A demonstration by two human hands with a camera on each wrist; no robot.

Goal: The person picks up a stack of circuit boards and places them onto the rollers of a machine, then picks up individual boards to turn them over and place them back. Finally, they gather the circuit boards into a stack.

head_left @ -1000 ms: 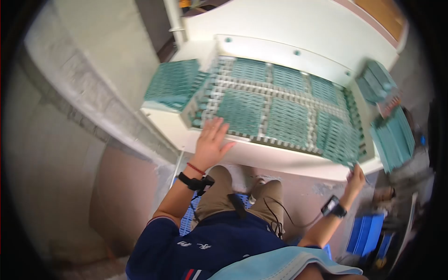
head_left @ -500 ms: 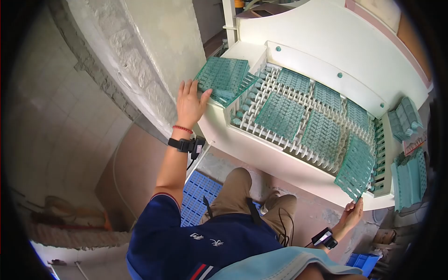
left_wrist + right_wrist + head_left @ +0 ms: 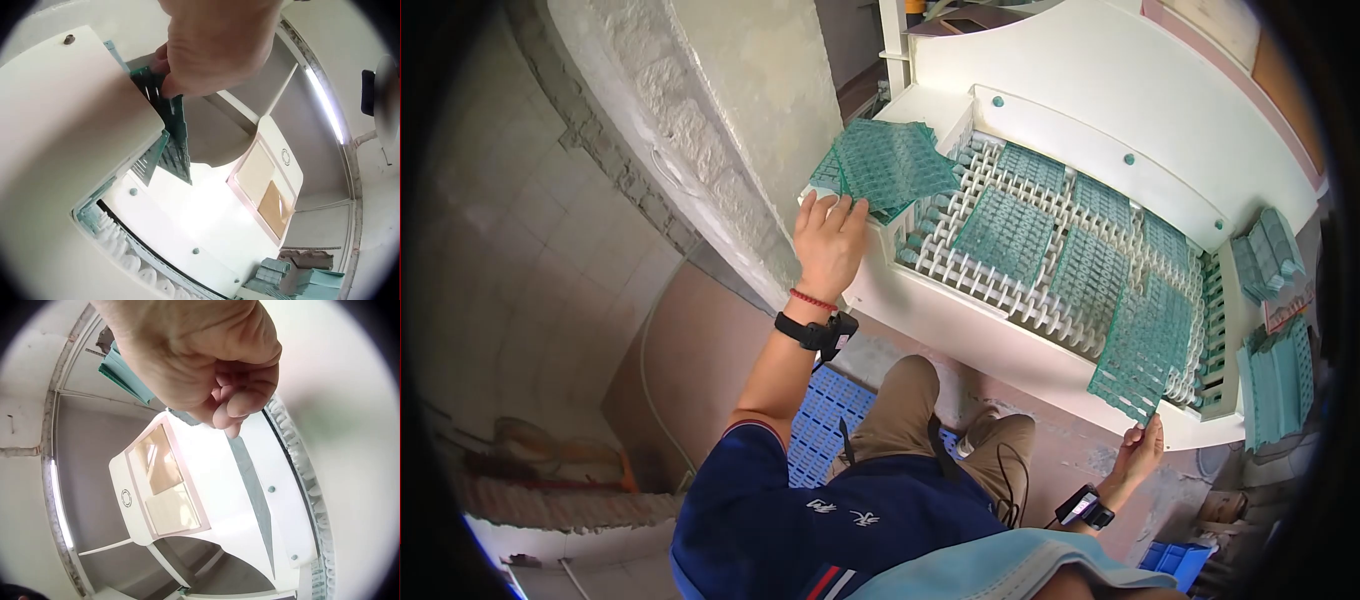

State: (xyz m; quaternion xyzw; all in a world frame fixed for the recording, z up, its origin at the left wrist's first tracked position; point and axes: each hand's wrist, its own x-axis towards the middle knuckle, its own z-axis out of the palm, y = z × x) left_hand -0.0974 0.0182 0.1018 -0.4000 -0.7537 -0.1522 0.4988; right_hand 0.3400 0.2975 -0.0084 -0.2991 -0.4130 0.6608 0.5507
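Note:
My left hand [image 3: 830, 245] is at the front edge of a pile of green circuit board panels [image 3: 880, 165] on the machine's left ledge. In the left wrist view, its thumb and fingers pinch the edge of a dark green panel [image 3: 172, 119], which sits askew over the pile. My right hand [image 3: 1138, 455] pinches the near corner of another green circuit board panel [image 3: 1140, 350] over the front right of the roller bed. That panel shows nearly edge-on [image 3: 253, 487] in the right wrist view, below the curled fingers [image 3: 244, 403].
Several green panels, such as one at front left [image 3: 1005, 235], lie on the white roller conveyor [image 3: 960, 275]. A white machine housing [image 3: 1090, 80] rises behind. More stacked panels [image 3: 1275, 385] stand at the right. A rough wall edge [image 3: 690, 120] is close on the left; a blue plastic grid [image 3: 825, 420] is below.
My left hand has gone from the machine's front edge to the pile, where the top panel is now turned askew. My right hand, still pinching its panel, has shifted slightly left.

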